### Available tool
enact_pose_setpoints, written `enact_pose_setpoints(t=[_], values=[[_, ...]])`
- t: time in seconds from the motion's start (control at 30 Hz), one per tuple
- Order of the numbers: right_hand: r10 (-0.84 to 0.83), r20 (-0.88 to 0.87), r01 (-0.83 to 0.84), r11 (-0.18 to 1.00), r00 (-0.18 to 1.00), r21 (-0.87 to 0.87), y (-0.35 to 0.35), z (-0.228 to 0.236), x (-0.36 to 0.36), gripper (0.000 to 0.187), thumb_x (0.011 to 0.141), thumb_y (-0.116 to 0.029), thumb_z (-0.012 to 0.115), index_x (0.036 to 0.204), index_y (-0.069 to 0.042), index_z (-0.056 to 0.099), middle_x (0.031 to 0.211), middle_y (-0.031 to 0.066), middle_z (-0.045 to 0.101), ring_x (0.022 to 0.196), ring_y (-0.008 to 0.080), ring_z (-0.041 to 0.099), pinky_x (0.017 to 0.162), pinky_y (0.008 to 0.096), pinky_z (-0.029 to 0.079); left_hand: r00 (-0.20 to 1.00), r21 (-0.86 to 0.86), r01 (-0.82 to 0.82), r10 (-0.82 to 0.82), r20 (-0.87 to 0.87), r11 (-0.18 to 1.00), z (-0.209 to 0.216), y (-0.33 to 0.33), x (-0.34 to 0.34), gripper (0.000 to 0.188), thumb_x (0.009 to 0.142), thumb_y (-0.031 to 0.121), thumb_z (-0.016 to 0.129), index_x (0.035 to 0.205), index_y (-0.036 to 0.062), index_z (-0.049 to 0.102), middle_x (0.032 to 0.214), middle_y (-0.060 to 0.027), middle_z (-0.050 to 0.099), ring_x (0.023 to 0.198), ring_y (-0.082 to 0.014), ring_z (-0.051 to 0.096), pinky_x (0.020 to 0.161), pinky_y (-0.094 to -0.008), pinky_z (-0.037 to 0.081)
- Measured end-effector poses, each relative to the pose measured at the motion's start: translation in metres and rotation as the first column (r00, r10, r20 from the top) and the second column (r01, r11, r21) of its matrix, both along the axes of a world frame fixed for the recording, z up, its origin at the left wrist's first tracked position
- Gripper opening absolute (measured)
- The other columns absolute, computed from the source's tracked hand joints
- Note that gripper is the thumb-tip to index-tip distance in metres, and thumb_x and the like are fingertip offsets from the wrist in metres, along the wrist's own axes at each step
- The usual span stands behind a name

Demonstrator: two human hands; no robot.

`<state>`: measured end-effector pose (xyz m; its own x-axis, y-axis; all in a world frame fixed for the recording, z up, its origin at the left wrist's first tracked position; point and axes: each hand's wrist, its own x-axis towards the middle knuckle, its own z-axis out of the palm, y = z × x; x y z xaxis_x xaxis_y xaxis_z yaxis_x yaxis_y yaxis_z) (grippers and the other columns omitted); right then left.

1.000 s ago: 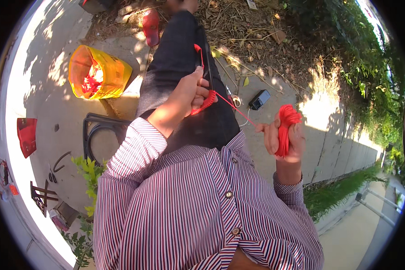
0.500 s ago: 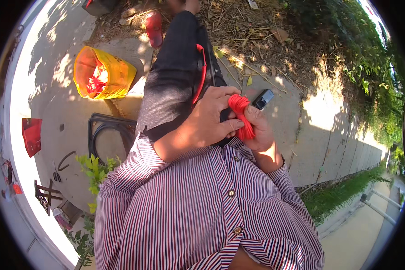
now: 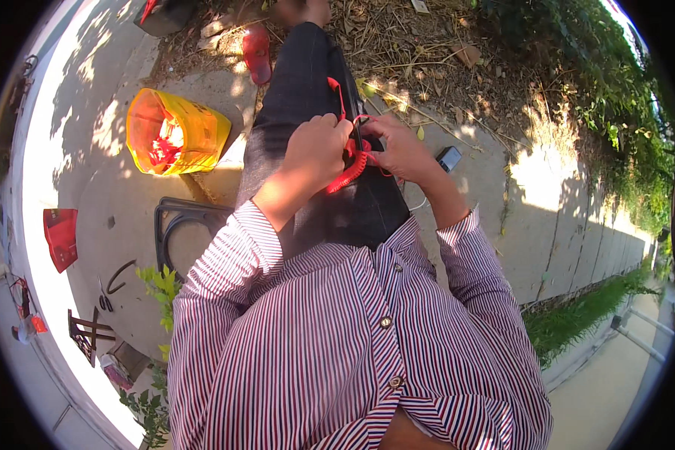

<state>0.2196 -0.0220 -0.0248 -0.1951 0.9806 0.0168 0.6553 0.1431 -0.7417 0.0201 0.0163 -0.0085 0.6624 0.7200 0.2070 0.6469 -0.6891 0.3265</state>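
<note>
A curved bundle of red cord (image 3: 345, 180) lies over the dark trousers (image 3: 285, 127) on my lap, between my hands. My left hand (image 3: 319, 152) is closed at the left side of the bundle, fingers curled and partly hidden, with cord at its fingertips. From the right, my right hand (image 3: 403, 152) pinches the cord between thumb and fingers, and a thin red loop runs up between the two hands. Further up the leg, a red strip (image 3: 335, 91) reaches down to the left fingertips; whether it joins the bundle I cannot tell.
A yellow bag (image 3: 216, 139) holding red pieces stands left of my leg, near a red sandal (image 3: 256, 56). Below it lies a black frame with hose (image 3: 165, 225). Scissors (image 3: 105, 298), a red bag (image 3: 60, 238) and a small stool (image 3: 90, 335) are further left. A small dark device (image 3: 448, 158) lies right.
Both hands have moved forward and slightly left, from near my waist to over the thigh. They have drawn apart, and the compact cord bundle now hangs loosely curved with a loop pulled out.
</note>
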Motion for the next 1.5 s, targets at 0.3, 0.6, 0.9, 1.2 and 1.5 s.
enact_pose_setpoints(t=[0.3,0.6,0.9,1.2,1.5], values=[[-0.177,-0.786,0.204,0.977,0.592,-0.066,-0.018,0.086,0.026,0.025,0.077,-0.018,0.068,0.089,0.000,0.057,0.097,0.0090,0.060,0.090,0.0206,0.058,0.084,0.0341,0.047,0.813,-0.914,0.127,0.488,0.318,0.385,0.004,-0.022,-0.001,0.017,0.084,0.016,0.070,0.085,0.0024,0.060,0.072,0.0009,0.055,0.065,-0.0104,0.050,0.059,-0.0265,0.041],[0.052,-0.951,-0.398,0.900,-0.304,0.177,-0.090,0.219,-0.029,0.029,0.089,-0.015,0.066,0.079,-0.006,0.040,0.060,0.0084,0.054,0.039,0.0120,0.043,0.034,0.0237,0.032,0.827,-0.927,0.086,0.493,0.270,0.364,-0.008,-0.033,0.012,0.023,0.082,0.020,0.074,0.090,0.0006,0.064,0.075,-0.0010,0.059,0.068,-0.0064,0.051,0.058,-0.0224,0.041],[0.719,-0.574,0.301,0.689,-0.391,0.659,-0.084,0.289,-0.020,0.029,0.090,-0.011,0.061,0.072,-0.012,0.039,0.053,-0.0006,0.042,0.042,0.0073,0.037,0.037,0.0226,0.025,0.850,-0.898,0.024,0.465,0.249,0.438,-0.011,-0.035,0.025,0.024,0.079,0.019,0.077,0.088,0.0000,0.064,0.076,-0.0026,0.061,0.068,-0.0080,0.053,0.058,-0.0233,0.043],[-0.305,-0.938,0.312,0.919,0.168,-0.243,-0.074,0.118,0.037,0.031,0.098,-0.028,0.047,0.106,0.001,0.054,0.104,0.0135,0.060,0.083,0.0186,0.056,0.069,0.0311,0.048,0.822,-0.918,0.103,0.487,0.295,0.383,-0.014,-0.034,0.018,0.028,0.079,0.021,0.077,0.083,-0.0013,0.061,0.075,-0.0066,0.061,0.068,-0.0131,0.055,0.061,-0.0290,0.045],[-0.479,-0.707,0.196,0.873,0.521,-0.447,-0.057,0.077,-0.017,0.027,0.098,-0.023,0.055,0.114,-0.001,0.056,0.076,-0.0021,0.055,0.063,0.0050,0.050,0.057,0.0221,0.042,0.836,-0.896,0.075,0.463,0.296,0.437,-0.009,-0.036,0.018,0.024,0.080,0.019,0.076,0.084,0.0012,0.062,0.073,-0.0014,0.058,0.068,-0.0076,0.052,0.058,-0.0244,0.042]])
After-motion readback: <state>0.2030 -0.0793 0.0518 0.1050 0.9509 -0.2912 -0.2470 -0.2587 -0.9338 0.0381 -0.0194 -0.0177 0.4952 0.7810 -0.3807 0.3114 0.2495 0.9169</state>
